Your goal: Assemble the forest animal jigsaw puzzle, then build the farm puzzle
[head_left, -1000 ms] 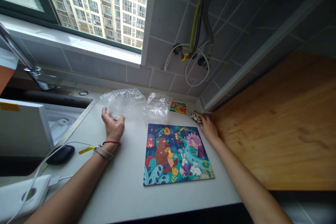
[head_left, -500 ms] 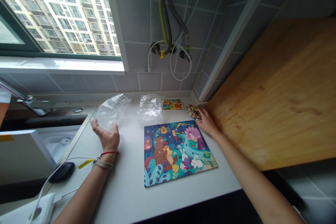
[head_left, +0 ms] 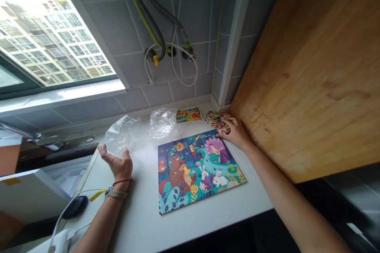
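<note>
Fingers of the right hand lie close together on a loose pile of puzzle pieces, whether gripping it I cannot tell — just above the jigsaw puzzle on the white counter; the left hand is open, fingers spread and empty, just beside crumpled plastic wrap — a picture card lies farther back.

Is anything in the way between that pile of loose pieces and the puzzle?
Nothing visible is. The pile of puzzle pieces lies just past the far corner of the jigsaw puzzle, under the right hand. The clear plastic wrap sits off to the left.

Nothing legible, neither on the jigsaw puzzle nor the yellow cable tag.
</note>
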`<state>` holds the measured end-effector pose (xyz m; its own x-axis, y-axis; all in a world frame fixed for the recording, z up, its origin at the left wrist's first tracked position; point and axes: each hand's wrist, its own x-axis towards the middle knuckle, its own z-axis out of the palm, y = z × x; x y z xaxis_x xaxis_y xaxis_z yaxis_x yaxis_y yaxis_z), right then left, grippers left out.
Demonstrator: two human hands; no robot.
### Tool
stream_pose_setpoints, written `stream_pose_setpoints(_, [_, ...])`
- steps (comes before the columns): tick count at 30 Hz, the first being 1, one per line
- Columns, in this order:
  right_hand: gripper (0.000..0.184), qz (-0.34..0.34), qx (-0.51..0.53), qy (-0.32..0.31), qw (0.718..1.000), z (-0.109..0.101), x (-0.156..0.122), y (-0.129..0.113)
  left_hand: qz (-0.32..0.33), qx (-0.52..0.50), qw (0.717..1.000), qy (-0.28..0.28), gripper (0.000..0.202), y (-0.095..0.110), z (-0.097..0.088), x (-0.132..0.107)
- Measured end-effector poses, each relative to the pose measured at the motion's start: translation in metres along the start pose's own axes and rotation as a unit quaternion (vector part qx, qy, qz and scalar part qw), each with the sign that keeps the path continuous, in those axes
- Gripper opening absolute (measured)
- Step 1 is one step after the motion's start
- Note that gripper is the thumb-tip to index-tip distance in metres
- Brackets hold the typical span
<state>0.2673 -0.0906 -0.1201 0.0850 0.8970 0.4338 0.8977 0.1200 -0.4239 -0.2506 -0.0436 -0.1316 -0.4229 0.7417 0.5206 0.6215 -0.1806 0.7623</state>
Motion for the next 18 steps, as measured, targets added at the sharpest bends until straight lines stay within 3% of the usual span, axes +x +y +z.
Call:
stream_pose_setpoints(2, [0.077, -0.003, 0.025, -0.007, 1.000, -0.001, 0.000, -0.001, 0.027, 0.006, 1.000, -0.011, 0.092, 0.004, -0.001, -0.002])
stream_pose_setpoints(4, [0.066, -0.002, 0.065, 0.014, 0.998, -0.001, 0.000, -0.006, 0.078, 0.011, 0.997, -0.023, 0.088, 0.012, -0.001, -0.007])
stream_pose_setpoints(7, [0.039, 0.020, 0.150, 0.084, 0.985, -0.002, 0.001, -0.016, 0.181, 0.013, 0.982, -0.055, 0.077, 0.033, -0.001, -0.018])
stream_pose_setpoints(10, [0.035, 0.067, 0.217, 0.145, 0.963, -0.004, 0.002, -0.021, 0.272, 0.017, 0.953, -0.129, 0.061, 0.063, 0.001, -0.032])
stream_pose_setpoints(14, [0.044, 0.155, 0.308, 0.199, 0.918, -0.004, 0.004, -0.019, 0.387, 0.029, 0.876, -0.286, 0.046, 0.099, 0.014, -0.046])
stream_pose_setpoints(18, [0.052, 0.226, 0.392, 0.214, 0.866, -0.002, 0.006, -0.016, 0.461, 0.041, 0.759, -0.458, 0.040, 0.117, 0.042, -0.049])
